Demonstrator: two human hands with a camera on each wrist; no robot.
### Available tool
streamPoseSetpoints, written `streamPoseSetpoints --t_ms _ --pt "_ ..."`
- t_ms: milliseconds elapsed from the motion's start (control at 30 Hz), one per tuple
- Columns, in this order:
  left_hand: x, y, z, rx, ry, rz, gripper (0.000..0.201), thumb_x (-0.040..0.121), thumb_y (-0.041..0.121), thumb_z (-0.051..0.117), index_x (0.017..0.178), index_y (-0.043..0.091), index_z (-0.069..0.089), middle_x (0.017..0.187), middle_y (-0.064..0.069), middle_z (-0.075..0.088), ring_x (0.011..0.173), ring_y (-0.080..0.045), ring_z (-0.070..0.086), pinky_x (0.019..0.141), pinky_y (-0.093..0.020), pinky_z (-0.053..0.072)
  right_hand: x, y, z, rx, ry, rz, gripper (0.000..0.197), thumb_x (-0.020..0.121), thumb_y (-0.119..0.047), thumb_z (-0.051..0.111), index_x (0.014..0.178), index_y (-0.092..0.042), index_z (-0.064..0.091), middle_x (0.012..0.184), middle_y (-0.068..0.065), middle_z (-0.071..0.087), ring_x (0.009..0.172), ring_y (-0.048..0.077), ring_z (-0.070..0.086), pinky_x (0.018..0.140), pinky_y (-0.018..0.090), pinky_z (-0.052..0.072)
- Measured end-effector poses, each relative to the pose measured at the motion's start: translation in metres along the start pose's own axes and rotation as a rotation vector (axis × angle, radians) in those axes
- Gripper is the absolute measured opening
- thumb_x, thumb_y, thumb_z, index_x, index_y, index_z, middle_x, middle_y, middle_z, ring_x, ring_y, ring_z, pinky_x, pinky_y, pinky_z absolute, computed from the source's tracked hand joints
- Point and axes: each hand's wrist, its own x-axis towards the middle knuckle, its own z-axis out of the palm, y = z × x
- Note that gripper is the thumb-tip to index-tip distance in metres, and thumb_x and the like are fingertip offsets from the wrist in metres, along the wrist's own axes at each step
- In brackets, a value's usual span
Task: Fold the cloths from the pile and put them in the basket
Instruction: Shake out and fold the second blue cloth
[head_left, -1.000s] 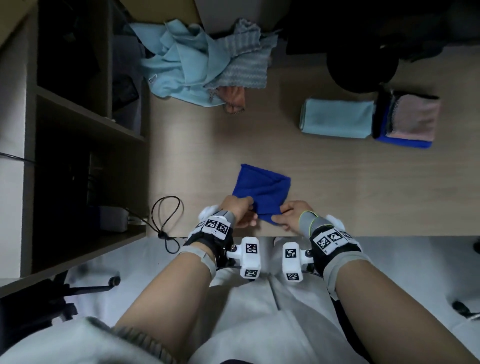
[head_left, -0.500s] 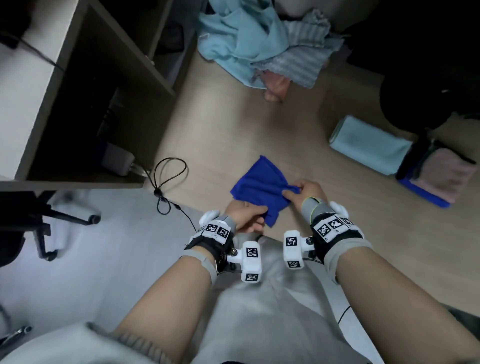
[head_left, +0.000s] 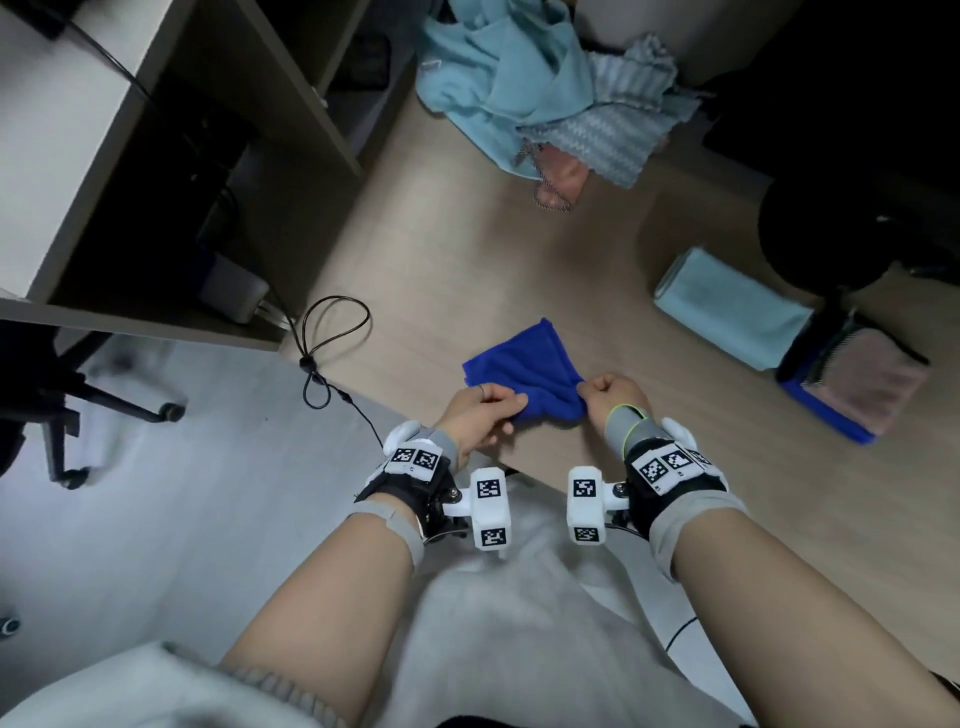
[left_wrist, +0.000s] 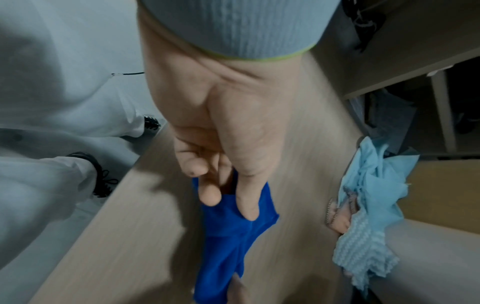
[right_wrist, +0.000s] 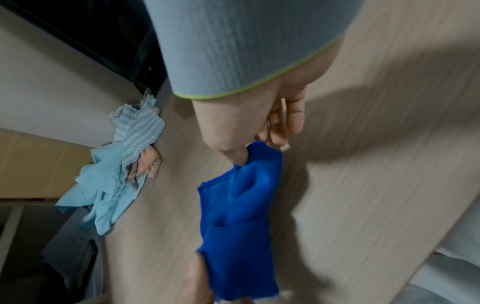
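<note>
A blue cloth (head_left: 524, 369) lies folded on the wooden table (head_left: 467, 260) near its front edge. My left hand (head_left: 480, 408) pinches its near left corner between thumb and fingers, and the left wrist view shows the blue cloth (left_wrist: 228, 236) under that grip. My right hand (head_left: 608, 395) pinches the near right corner, as the blue cloth (right_wrist: 239, 205) shows in the right wrist view. The pile of unfolded cloths (head_left: 540, 98), light blue, grey striped and pink, sits at the table's far side. A dark basket (head_left: 841, 353) at the right holds a folded pink cloth (head_left: 862, 389).
A folded light blue cloth (head_left: 727, 306) lies just left of the basket. A dark shelf unit (head_left: 218, 156) stands at the left, with a black cable loop (head_left: 332, 332) hanging off the table's left corner. A black round object (head_left: 831, 234) sits behind the basket.
The head view has swung and tilted. My hands have moved apart along the blue cloth's near edge, and each now pinches a corner.
</note>
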Motion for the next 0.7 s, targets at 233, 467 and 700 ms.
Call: streamPoseSetpoints --t_ms 233,467,700 --pt "-0.015 0.056 -0.014 -0.026 0.055 0.169 0.010 0.099 0.020 0.055 0.097 0.012 0.049 0.059 -0.009 0.051 0.037 -0.009 0.045 0.040 -0.019 0.029 -0.023 -0.029 -0.019 0.245 0.138 -0.008 0.018 0.088 -0.028 0.053 0.073 -0.018 0.051 0.084 0.006 0.060 0.078 0.026 0.053 0.071 0.026 0.036" --pt "-0.041 0.113 -0.010 0.114 0.007 0.414 0.014 0.099 0.010 0.050 0.086 0.013 0.048 0.069 -0.002 0.050 0.053 -0.003 0.047 0.050 -0.010 0.037 0.000 -0.047 -0.036 0.429 0.158 -0.008 0.045 0.062 -0.051 0.043 0.071 -0.010 0.060 0.087 0.023 0.068 0.083 0.042 0.066 0.083 0.051 0.054" --pt "-0.053 0.166 -0.011 0.157 0.034 0.576 0.017 0.086 0.031 0.063 0.079 0.022 0.050 0.089 -0.013 0.062 0.089 -0.019 0.054 0.078 -0.031 0.041 -0.062 -0.104 -0.070 0.754 0.030 0.005 0.014 0.093 -0.020 0.049 0.101 -0.010 0.052 0.092 0.014 0.060 0.039 0.008 0.061 0.041 0.021 0.050"
